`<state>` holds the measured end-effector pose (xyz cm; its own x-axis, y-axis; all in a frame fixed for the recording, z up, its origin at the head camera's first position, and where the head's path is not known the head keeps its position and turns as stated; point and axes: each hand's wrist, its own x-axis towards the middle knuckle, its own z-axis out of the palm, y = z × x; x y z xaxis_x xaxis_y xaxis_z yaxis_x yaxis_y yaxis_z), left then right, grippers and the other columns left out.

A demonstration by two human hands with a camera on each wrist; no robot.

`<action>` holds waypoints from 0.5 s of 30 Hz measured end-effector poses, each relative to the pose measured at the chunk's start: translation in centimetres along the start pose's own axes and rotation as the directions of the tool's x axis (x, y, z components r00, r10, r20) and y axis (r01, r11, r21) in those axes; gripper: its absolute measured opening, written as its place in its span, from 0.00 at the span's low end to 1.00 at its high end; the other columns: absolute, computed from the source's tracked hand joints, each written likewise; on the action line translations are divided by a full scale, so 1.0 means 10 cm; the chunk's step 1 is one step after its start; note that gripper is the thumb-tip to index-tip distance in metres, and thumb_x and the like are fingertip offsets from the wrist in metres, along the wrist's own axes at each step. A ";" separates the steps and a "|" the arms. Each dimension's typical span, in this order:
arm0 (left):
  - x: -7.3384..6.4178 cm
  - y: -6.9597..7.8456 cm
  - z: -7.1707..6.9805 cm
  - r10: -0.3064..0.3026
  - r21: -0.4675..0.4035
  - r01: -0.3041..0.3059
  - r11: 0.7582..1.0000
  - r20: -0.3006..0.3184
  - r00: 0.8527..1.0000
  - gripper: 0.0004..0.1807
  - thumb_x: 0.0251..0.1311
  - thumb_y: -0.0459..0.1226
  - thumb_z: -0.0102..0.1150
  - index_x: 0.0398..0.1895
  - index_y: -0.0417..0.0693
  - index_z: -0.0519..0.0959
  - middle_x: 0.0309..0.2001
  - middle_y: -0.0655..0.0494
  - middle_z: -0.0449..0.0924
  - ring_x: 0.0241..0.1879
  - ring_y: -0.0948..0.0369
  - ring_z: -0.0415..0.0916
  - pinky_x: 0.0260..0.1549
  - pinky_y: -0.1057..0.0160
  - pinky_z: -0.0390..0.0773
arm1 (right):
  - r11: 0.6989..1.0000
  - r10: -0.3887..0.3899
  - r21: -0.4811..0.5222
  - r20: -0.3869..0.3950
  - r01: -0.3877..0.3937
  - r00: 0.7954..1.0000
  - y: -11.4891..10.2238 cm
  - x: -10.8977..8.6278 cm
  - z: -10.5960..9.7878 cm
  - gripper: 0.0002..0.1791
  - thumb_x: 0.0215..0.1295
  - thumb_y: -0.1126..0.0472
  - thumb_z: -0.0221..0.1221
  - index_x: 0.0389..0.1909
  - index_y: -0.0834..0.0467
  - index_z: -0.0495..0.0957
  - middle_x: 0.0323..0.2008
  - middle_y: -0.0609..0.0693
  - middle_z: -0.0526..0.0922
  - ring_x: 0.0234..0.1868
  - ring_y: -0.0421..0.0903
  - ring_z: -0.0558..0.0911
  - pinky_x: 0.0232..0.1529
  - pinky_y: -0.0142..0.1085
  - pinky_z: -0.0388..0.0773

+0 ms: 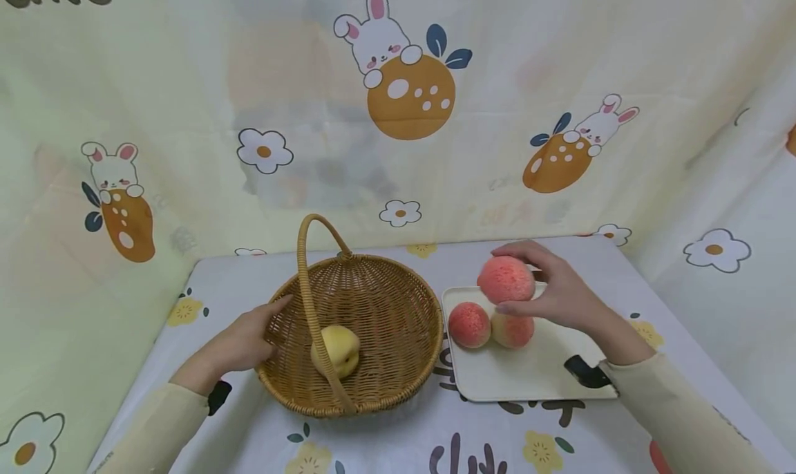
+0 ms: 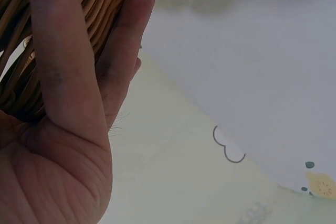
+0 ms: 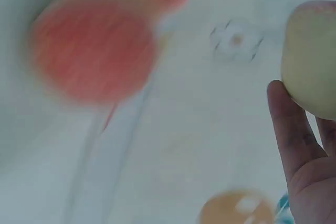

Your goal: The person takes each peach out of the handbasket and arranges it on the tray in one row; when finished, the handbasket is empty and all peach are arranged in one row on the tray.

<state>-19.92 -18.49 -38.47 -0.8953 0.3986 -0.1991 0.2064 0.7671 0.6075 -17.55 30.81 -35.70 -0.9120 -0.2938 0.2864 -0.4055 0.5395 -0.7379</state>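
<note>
Peach [image 1: 506, 279] in right grip [image 1: 562, 294], above the tray [image 1: 528, 377].

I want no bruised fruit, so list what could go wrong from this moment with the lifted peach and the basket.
1. The right hand pinches the raised peach only by its fingertips above the tray; if that grip slips, it may drop onto the two peaches below.
2. The basket's upright handle stands across the opening, so the fruit could knock it.
3. The left hand only rests flat against the basket wall, so the basket might slide.
</note>
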 end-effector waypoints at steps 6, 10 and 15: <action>0.00 0.01 -0.02 0.007 -0.001 -0.007 1.000 0.002 1.000 0.50 0.45 0.17 0.62 0.77 0.33 0.56 0.70 0.26 0.60 0.65 0.34 0.66 0.45 0.48 0.81 | 0.964 0.232 -0.120 -0.047 -0.236 0.971 0.48 -0.31 -0.35 0.42 0.49 0.51 0.78 0.64 0.53 0.70 0.56 0.52 0.77 0.51 0.47 0.76 0.39 0.38 0.81; 0.00 0.02 -0.02 0.002 0.011 -0.002 1.000 0.002 1.000 0.50 0.46 0.17 0.61 0.77 0.33 0.56 0.71 0.26 0.60 0.66 0.33 0.64 0.48 0.45 0.80 | 0.927 0.338 -0.172 -0.007 -0.335 0.941 0.79 -0.47 -0.40 0.45 0.49 0.48 0.78 0.65 0.56 0.68 0.57 0.58 0.76 0.53 0.56 0.74 0.40 0.42 0.79; -0.01 0.02 -0.01 -0.008 0.005 0.008 1.000 0.001 1.000 0.50 0.46 0.16 0.60 0.77 0.33 0.56 0.70 0.25 0.60 0.65 0.32 0.65 0.47 0.45 0.80 | 0.899 0.381 -0.244 0.029 -0.363 0.924 1.08 -0.60 -0.33 0.47 0.44 0.46 0.80 0.65 0.56 0.71 0.59 0.61 0.75 0.55 0.59 0.75 0.46 0.49 0.76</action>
<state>-19.83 -18.39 -38.23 -0.8964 0.3933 -0.2047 0.2014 0.7725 0.6022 -16.64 41.01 -43.43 -0.9954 -0.0891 -0.0346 -0.0488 0.7846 -0.6180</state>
